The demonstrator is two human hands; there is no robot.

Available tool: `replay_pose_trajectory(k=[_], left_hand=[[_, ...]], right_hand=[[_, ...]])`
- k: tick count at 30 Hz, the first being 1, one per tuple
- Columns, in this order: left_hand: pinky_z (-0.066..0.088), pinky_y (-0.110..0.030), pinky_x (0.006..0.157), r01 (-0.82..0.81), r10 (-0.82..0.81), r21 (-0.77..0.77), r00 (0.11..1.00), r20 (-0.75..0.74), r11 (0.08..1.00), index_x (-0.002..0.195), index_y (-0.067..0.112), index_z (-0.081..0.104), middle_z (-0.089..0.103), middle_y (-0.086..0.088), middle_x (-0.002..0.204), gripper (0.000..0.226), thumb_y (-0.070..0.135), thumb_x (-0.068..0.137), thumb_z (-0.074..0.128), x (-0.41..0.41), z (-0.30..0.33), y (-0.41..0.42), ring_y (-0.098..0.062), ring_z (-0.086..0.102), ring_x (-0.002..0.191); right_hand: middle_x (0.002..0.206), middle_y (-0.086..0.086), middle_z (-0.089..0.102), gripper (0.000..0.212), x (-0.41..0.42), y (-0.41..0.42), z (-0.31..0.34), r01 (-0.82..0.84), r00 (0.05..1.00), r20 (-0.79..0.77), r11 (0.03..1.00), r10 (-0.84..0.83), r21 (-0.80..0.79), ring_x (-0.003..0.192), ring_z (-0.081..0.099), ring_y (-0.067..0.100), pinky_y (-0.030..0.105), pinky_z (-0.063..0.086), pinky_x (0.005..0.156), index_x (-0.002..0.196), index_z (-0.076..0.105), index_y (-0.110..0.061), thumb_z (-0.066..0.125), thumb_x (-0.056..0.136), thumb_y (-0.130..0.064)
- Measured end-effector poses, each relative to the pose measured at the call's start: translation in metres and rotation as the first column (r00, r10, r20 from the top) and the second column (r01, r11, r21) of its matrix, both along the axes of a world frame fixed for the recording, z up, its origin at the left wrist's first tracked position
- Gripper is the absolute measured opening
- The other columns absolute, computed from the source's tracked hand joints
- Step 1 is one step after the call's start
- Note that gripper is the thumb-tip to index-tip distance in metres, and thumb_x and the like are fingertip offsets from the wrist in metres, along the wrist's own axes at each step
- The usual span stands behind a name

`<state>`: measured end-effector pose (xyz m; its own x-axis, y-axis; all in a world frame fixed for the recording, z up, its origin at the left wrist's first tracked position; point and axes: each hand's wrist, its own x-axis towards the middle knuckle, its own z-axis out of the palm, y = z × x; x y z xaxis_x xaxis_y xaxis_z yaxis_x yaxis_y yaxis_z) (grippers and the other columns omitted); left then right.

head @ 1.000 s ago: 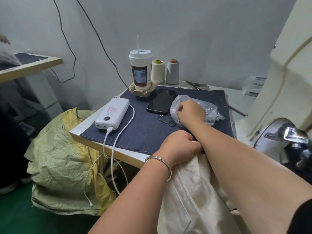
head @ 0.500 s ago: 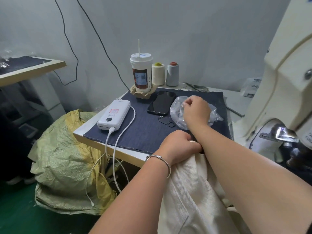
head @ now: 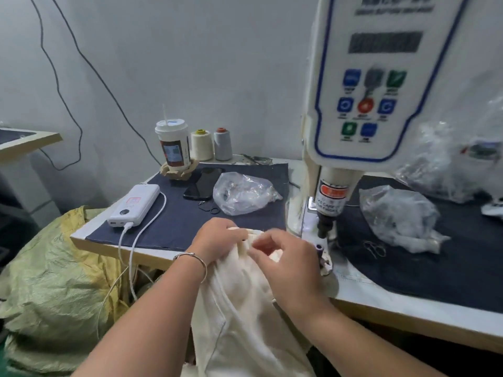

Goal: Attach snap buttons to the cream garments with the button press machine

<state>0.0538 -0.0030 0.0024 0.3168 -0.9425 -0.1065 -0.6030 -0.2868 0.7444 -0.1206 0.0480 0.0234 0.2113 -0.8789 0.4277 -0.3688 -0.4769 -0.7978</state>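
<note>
A cream garment (head: pixel 239 308) hangs from the table's front edge down over my lap. My left hand (head: pixel 217 239) grips its top edge, with a silver bracelet on the wrist. My right hand (head: pixel 285 259) is at the same edge with curled fingers, blurred; whether it holds a snap button is hidden. The button press machine (head: pixel 381 91) stands just right of my hands, its dark punch (head: pixel 325 227) above the lower die (head: pixel 319 247). A clear bag of snap buttons (head: pixel 245 193) lies on the dark cloth behind my hands.
A power bank (head: pixel 134 205) with a white cable, a phone (head: pixel 204 183), a lidded cup (head: pixel 174 148) and two thread spools (head: pixel 212 144) sit on the dark mat. More plastic bags (head: pixel 397 213) lie right of the machine. A yellow-green sack (head: pixel 54 281) stands left of the table.
My right hand has left the bag of snap buttons and come back to the garment's top edge beside my left hand. My view has swung right, onto the machine.
</note>
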Motion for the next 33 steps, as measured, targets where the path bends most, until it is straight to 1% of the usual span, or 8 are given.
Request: replay_pose_trajectory(k=[5, 7, 10, 14, 19, 27, 30, 33], left_hand=[[0.042, -0.028, 0.058, -0.040, 0.039, 0.006, 0.999, 0.023, 0.999, 0.058, 0.018, 0.063, 0.059, 0.005, 0.058, 0.026, 0.033, 0.079, 0.069, 0.000, -0.003, -0.003, -0.017, 0.055, 0.062], [0.042, -0.029, 0.061, -0.047, 0.047, 0.004, 0.998, 0.033, 0.999, 0.067, 0.011, 0.067, 0.061, -0.001, 0.067, 0.024, 0.029, 0.083, 0.070, 0.000, -0.006, -0.005, -0.018, 0.055, 0.066], [0.040, -0.030, 0.062, -0.047, 0.046, 0.008, 0.998, 0.043, 0.999, 0.075, 0.014, 0.069, 0.059, -0.005, 0.072, 0.015, 0.026, 0.083, 0.070, -0.001, -0.007, -0.007, -0.018, 0.052, 0.069], [0.040, -0.032, 0.063, -0.069, 0.068, 0.020, 0.997, 0.046, 0.997, 0.076, 0.000, 0.067, 0.059, -0.008, 0.073, 0.025, 0.024, 0.083, 0.071, 0.000, -0.009, -0.010, -0.021, 0.053, 0.069], [0.040, -0.031, 0.063, -0.078, 0.077, 0.018, 0.996, 0.052, 0.997, 0.080, -0.006, 0.066, 0.060, -0.007, 0.071, 0.031, 0.024, 0.082, 0.072, 0.001, -0.011, -0.012, -0.022, 0.053, 0.068], [0.045, -0.034, 0.067, -0.079, 0.079, -0.013, 0.996, 0.050, 0.997, 0.084, -0.003, 0.070, 0.069, -0.021, 0.081, 0.031, 0.028, 0.081, 0.074, 0.003, -0.014, -0.014, -0.023, 0.058, 0.071], [0.045, -0.034, 0.067, -0.075, 0.076, -0.022, 0.996, 0.051, 0.997, 0.079, 0.000, 0.071, 0.070, -0.020, 0.080, 0.030, 0.029, 0.081, 0.074, 0.005, -0.015, -0.014, -0.023, 0.059, 0.070], [0.047, -0.034, 0.067, -0.072, 0.073, -0.025, 0.996, 0.043, 0.997, 0.075, 0.005, 0.073, 0.072, -0.016, 0.083, 0.025, 0.029, 0.080, 0.075, 0.006, -0.015, -0.014, -0.024, 0.062, 0.071]], right_hand=[[0.069, -0.019, 0.067, 0.017, -0.110, 0.015, -0.015, 0.144, 0.966, -0.188, 0.972, -0.179, -0.186, 0.069, 0.062, 0.005, 0.023, 0.048, 0.069, 0.071, 0.073, -0.025, 0.086, 0.066, -0.015], [0.070, -0.011, 0.069, 0.018, -0.151, -0.005, -0.017, 0.222, 0.906, -0.290, 0.929, -0.309, -0.297, 0.066, 0.062, 0.012, 0.031, 0.047, 0.070, 0.071, 0.075, -0.018, 0.089, 0.063, -0.009], [0.072, 0.000, 0.073, 0.013, -0.196, -0.044, -0.018, 0.290, 0.815, -0.416, 0.906, -0.402, -0.308, 0.067, 0.066, 0.024, 0.036, 0.042, 0.073, 0.074, 0.076, -0.012, 0.087, 0.068, -0.006], [0.082, 0.003, 0.074, 0.012, -0.217, -0.076, -0.025, 0.272, 0.778, -0.532, 0.942, -0.336, -0.196, 0.082, 0.066, 0.024, 0.035, 0.045, 0.083, 0.089, 0.076, -0.012, 0.079, 0.078, -0.015], [0.080, -0.002, 0.070, 0.005, -0.221, -0.086, -0.024, 0.167, 0.747, -0.611, 0.964, -0.261, -0.208, 0.081, 0.061, 0.020, 0.027, 0.039, 0.073, 0.082, 0.072, -0.017, 0.075, 0.081, -0.020], [0.098, 0.001, 0.068, 0.020, -0.221, -0.100, -0.007, -0.091, 0.480, -0.877, 0.996, 0.021, -0.026, 0.097, 0.057, 0.021, 0.037, 0.047, 0.084, 0.097, 0.076, -0.017, 0.057, 0.092, -0.013], [0.091, 0.001, 0.068, 0.013, -0.226, -0.099, -0.010, -0.039, 0.601, -0.799, 0.999, 0.023, 0.000, 0.091, 0.060, 0.023, 0.037, 0.049, 0.081, 0.097, 0.073, -0.012, 0.063, 0.088, -0.011], [0.084, -0.006, 0.066, 0.021, -0.231, -0.086, -0.025, 0.132, 0.853, -0.514, 0.990, -0.089, 0.048, 0.082, 0.060, 0.012, 0.012, 0.044, 0.073, 0.103, 0.070, -0.017, 0.072, 0.084, -0.009]])
